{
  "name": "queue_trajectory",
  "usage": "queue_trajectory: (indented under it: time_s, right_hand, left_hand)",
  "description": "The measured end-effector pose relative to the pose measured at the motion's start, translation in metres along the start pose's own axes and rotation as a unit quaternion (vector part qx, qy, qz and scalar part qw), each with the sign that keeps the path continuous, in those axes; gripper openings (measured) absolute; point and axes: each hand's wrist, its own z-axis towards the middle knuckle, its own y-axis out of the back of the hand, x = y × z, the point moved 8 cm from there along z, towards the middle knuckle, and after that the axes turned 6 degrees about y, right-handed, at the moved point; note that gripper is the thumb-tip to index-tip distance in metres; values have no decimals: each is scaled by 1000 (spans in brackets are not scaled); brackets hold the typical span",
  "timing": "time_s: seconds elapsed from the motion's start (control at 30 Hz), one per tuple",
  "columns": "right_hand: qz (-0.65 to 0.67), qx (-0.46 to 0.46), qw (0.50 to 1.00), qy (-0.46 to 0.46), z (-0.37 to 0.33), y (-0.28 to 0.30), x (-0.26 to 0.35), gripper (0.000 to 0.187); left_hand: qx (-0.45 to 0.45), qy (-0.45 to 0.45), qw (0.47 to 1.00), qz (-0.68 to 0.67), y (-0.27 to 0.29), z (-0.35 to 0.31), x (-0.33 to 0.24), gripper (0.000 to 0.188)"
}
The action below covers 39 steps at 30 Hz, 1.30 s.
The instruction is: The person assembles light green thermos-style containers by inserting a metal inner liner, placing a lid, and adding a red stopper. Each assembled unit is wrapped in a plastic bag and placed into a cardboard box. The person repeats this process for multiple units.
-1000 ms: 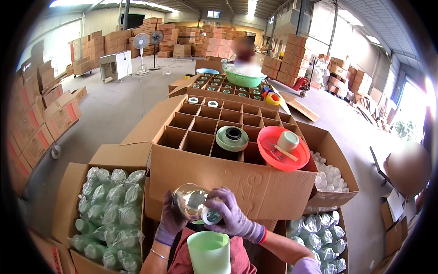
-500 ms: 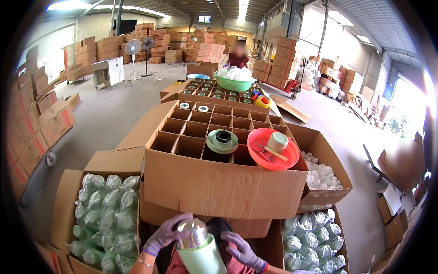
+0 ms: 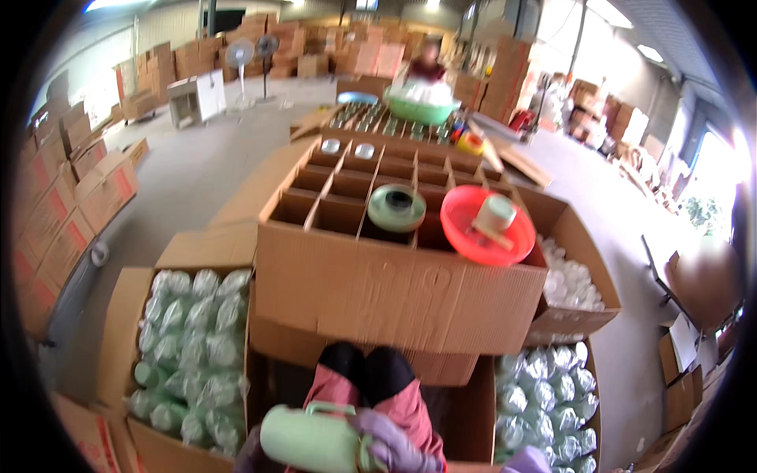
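A pale green vacuum flask casing (image 3: 310, 438) with a side handle lies tilted almost level above my lap. My right hand (image 3: 393, 443), in a purple glove, is closed around its right end. At the flask's other end, my left hand (image 3: 253, 453) shows only as a gloved patch at the lower edge; its fingers are hidden. No silver glass liner shows outside the casing. Ahead stands a divided carton (image 3: 402, 296) bearing a green dish with a black ring (image 3: 397, 207) and a red bowl (image 3: 473, 246) holding a pale cup (image 3: 497, 211) and a wooden-handled tool.
Cartons of plastic-wrapped green bottles stand left (image 3: 197, 347) and right (image 3: 548, 402). A box of small white pieces (image 3: 572, 280) adjoins the divided carton. Farther off, a person (image 3: 426, 67) is behind a green basin (image 3: 422, 109). Stacked cartons (image 3: 75, 189) line the left.
The casing has tipped from near upright to almost level, its handle now visible. The silver liner has gone from sight. My right hand has closed on the casing; my left hand has moved lower.
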Motion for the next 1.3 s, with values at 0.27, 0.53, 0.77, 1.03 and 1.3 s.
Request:
queue_trajectory:
  time_s: [0.27,0.53,0.77,1.03,1.3]
  right_hand:
    - [383,104,918,-19,83,-19,-17,114]
    - [71,66,995,21,91,-5,-12,99]
    - [85,-15,996,8,88,-4,-1,80]
    - [57,-44,996,49,97,9,8,78]
    - [-289,111,949,67,-1,39,-34,54]
  left_hand:
    - [25,-32,998,58,-22,8,-17,58]
    - [24,-48,996,76,-37,6,-11,70]
    - [38,-73,992,91,-55,7,-5,81]
    - [31,-92,994,53,-57,31,-19,64]
    - [83,-94,960,252,-10,94,-115,47]
